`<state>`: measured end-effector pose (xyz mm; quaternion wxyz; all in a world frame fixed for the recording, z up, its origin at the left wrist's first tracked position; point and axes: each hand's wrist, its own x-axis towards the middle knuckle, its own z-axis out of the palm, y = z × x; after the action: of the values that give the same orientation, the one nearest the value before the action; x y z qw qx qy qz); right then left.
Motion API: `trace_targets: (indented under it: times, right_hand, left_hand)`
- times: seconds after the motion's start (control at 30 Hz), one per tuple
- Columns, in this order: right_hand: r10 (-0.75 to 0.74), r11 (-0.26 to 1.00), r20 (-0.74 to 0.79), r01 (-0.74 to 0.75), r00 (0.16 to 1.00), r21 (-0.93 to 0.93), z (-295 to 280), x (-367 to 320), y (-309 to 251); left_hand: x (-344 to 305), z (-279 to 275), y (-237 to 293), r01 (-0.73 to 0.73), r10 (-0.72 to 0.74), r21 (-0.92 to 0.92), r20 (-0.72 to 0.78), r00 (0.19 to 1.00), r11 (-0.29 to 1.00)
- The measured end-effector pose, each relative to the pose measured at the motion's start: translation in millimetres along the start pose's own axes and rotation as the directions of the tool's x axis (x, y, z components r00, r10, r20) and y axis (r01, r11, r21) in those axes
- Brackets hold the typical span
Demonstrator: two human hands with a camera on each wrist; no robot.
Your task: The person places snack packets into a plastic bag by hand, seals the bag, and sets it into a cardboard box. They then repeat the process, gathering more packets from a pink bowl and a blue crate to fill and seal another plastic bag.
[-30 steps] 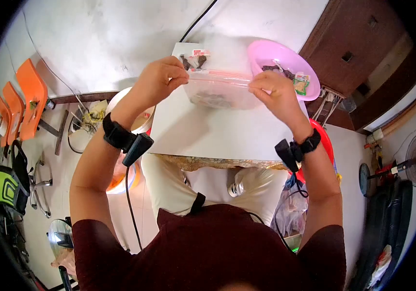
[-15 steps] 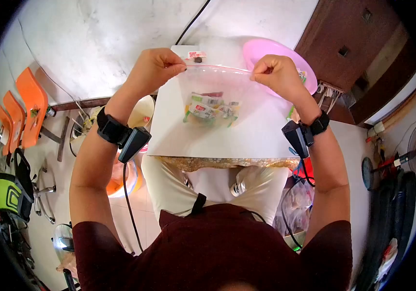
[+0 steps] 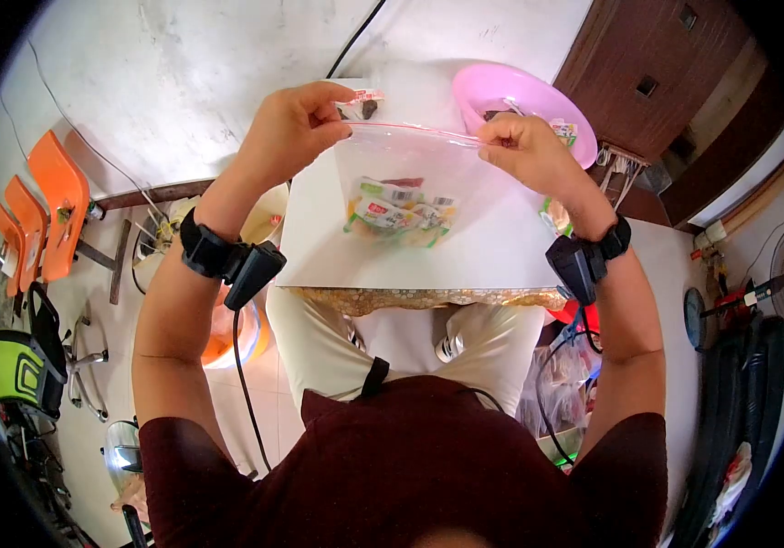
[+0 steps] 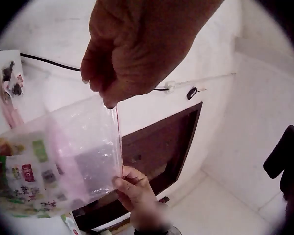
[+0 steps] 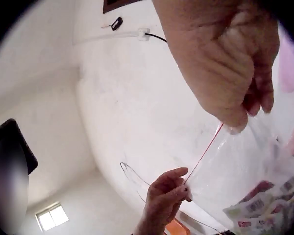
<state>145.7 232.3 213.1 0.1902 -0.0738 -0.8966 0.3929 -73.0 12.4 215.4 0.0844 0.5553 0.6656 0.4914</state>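
Observation:
A clear zip-top bag [image 3: 410, 160] with a red strip along its mouth hangs spread between both hands over the white table [image 3: 319, 260]. Thumb and fingers of the left hand [image 3: 299, 128] pinch one top corner. At the opposite corner the right hand [image 3: 531, 153] pinches the bag's edge, its fingers bent. Several printed green-and-white packets [image 3: 401, 215] lie in the lower part of the bag. From the left wrist, the mouth edge runs straight from the left hand [image 4: 132, 54] to the right hand [image 4: 137, 193]. The right wrist view shows the red strip taut.
A pink basin [image 3: 467, 89] holding packets stands at the table's back right. Small dark items with a red-and-white wrapper [image 3: 369, 96] lie at the back left. Below the table's left side is a bucket [image 3: 268, 205]. Orange chairs [image 3: 58, 196] line the left wall.
The bag has swung from lying tilted to hanging face-on, so the packets inside show clearly. Both hands keep hold of the top corners; the right hand has shifted slightly right.

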Motion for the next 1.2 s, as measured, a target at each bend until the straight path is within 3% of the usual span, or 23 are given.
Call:
trace_targets:
  times: [0.03, 0.13, 0.23, 0.3, 0.33, 0.43, 0.53, 0.63, 0.73, 0.83, 0.93, 1.03, 1.13, 1.2]
  right_hand:
    - [-0.032, 0.999, 0.011, 0.032, 0.999, -0.031, 1.4, -0.8, 5.0]
    - [0.104, 0.956, -0.068, -0.081, 0.992, 0.283, 15.1, -5.6, 13.0]
    - [0.25, 0.743, -0.021, -0.177, 0.968, 0.645, 29.2, -8.2, 28.1]
    - [0.232, 0.601, -0.034, -0.116, 0.972, 0.791, 40.3, -9.9, 30.6]
    - [0.224, 0.519, -0.041, -0.083, 0.974, 0.851, 44.3, -10.7, 30.3]
    - [0.186, 0.425, -0.059, -0.026, 0.981, 0.905, 49.8, -14.1, 28.4]
    - [0.214, 0.271, -0.032, -0.028, 0.976, 0.962, 54.2, -18.4, 21.1]
    - [0.214, 0.295, -0.015, -0.05, 0.977, 0.954, 55.6, -16.4, 21.7]
    - [0.229, 0.324, -0.028, -0.05, 0.973, 0.945, 60.2, -13.0, 13.9]
    - [0.268, 0.345, -0.046, -0.051, 0.962, 0.937, 62.0, -13.4, 7.9]
    - [0.307, 0.373, -0.051, -0.072, 0.95, 0.925, 63.2, -15.0, 4.1]
    - [0.282, 0.399, -0.074, -0.046, 0.957, 0.916, 64.3, -16.0, 0.1]
    - [0.261, 0.394, -0.077, -0.034, 0.962, 0.919, 63.5, -17.8, 3.3]
    - [0.25, 0.393, -0.113, 0.006, 0.962, 0.919, 64.2, -20.4, 0.7]
  left_hand:
    - [-0.8, -0.1, 1.7, -0.001, 0.001, 0.014, 0.016, 1.0, 1.0]
    - [-0.2, 3.6, -8.5, -0.024, 0.026, -0.031, 0.066, 0.998, 0.999]
    - [-2.5, 1.2, -0.2, 0.078, -0.076, -0.006, 0.165, 0.983, 0.997]
    - [-2.7, 1.3, -6.2, 0.073, -0.061, -0.058, 0.189, 0.98, 0.996]
    - [-2.8, 0.9, -9.0, 0.072, -0.053, -0.084, 0.202, 0.978, 0.994]
    - [-5.1, -1.1, -12.2, 0.164, -0.082, -0.279, 0.284, 0.955, 0.946]
    - [-3.2, -4.2, -25.3, 0.256, -0.152, -0.253, 0.368, 0.918, 0.933]
    - [1.9, -6.6, -30.4, 0.328, -0.216, -0.186, 0.45, 0.867, 0.926]
    - [8.7, -5.9, -35.4, 0.182, -0.146, -0.057, 0.386, 0.911, 0.982]
    - [16.4, 8.0, -22.8, -0.143, 0.135, 0.049, 0.145, 0.98, 0.988]
    - [24.3, 30.3, 1.6, -0.375, 0.353, 0.126, 0.169, 0.92, 0.918]
    - [32.3, 51.0, 22.5, -0.242, 0.172, 0.143, 0.384, 0.907, 0.96]
    - [35.3, 53.8, 36.7, -0.193, 0.059, 0.284, 0.42, 0.905, 0.939]
    - [37.1, 49.8, 28.8, -0.186, 0.075, 0.231, 0.418, 0.905, 0.955]
